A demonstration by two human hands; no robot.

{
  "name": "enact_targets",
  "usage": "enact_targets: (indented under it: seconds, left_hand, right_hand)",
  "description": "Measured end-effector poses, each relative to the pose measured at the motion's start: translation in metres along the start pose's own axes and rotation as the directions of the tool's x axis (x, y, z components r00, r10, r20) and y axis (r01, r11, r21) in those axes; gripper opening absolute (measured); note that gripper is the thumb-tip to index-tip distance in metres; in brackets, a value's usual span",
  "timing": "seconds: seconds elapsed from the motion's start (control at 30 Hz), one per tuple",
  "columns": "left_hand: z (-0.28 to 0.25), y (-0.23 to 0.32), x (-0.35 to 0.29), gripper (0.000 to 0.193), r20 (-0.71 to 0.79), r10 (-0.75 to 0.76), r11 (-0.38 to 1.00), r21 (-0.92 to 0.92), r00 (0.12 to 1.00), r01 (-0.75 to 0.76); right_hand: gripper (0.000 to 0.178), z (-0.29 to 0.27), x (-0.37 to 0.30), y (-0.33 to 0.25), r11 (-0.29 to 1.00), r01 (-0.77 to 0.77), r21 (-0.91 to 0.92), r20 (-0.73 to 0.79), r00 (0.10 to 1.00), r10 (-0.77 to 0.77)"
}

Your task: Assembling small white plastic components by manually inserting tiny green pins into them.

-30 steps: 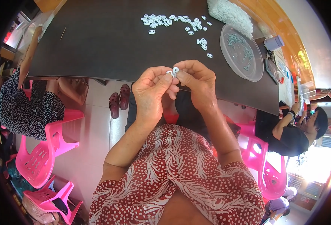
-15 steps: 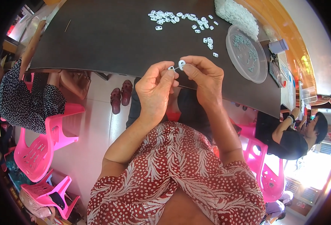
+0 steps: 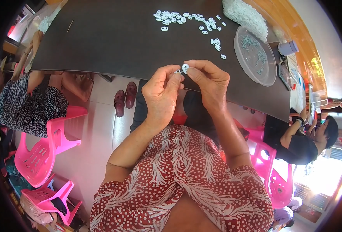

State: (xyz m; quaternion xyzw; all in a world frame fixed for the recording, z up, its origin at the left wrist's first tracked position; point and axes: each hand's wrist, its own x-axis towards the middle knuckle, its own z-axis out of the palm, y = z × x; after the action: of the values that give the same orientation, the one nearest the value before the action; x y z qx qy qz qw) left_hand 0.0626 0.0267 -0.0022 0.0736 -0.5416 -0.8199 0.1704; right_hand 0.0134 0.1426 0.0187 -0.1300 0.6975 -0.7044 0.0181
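Just in front of my body, at the table's near edge, both hands are raised close together. My left hand pinches a small white plastic piece between thumb and fingers; most of it is covered. A white oval plastic piece with a hole is pinched by my right hand. Something thin and greyish bridges the gap between the two pieces, too small to make out. Beyond my hands, similar white plastic pieces lie loose on the dark table.
At the right stands a round clear tray with small grey-green parts. Behind it is a heap of white pieces, with a pale cup alongside. Other people sit at both sides, near pink plastic chairs.
The right hand and its white piece have shifted slightly left, closer to the left hand. At the far left, the other person's arm has moved along the table edge.
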Motion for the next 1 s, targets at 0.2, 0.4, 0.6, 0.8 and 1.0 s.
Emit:
enact_targets:
  seconds: [0.2, 0.4, 0.6, 0.8, 1.0]
  left_hand:
    - [0.004, -0.001, 0.002, 0.017, 0.029, 0.131, 0.968, 0.215, 0.991, -0.134]
    - [0.011, 0.011, 0.0, 0.023, 0.042, 0.031, 0.999, 0.04, 0.999, -0.033]
    - [0.017, 0.011, -0.001, 0.024, 0.122, -0.072, 0.994, -0.075, 0.99, 0.081]
    - [0.02, 0.009, -0.003, 0.026, 0.201, -0.065, 0.99, -0.113, 0.977, 0.089]
    - [0.032, 0.003, -0.008, 0.027, 0.14, -0.033, 0.987, -0.151, 0.99, 0.054]
  right_hand:
    - [0.013, 0.0, 0.001, -0.002, 0.976, 0.131, -0.172, -0.005, 0.991, -0.134]
    - [0.012, -0.005, -0.001, -0.006, 0.938, 0.233, -0.258, 0.026, 0.972, -0.234]
    - [0.01, -0.004, -0.011, -0.014, 0.997, -0.038, 0.074, -0.104, 0.994, 0.046]
    - [0.011, -0.02, -0.012, -0.014, 0.946, 0.218, -0.239, -0.011, 0.974, -0.227]
    - [0.014, -0.02, -0.018, -0.015, 0.885, 0.282, -0.371, -0.033, 0.948, -0.316]
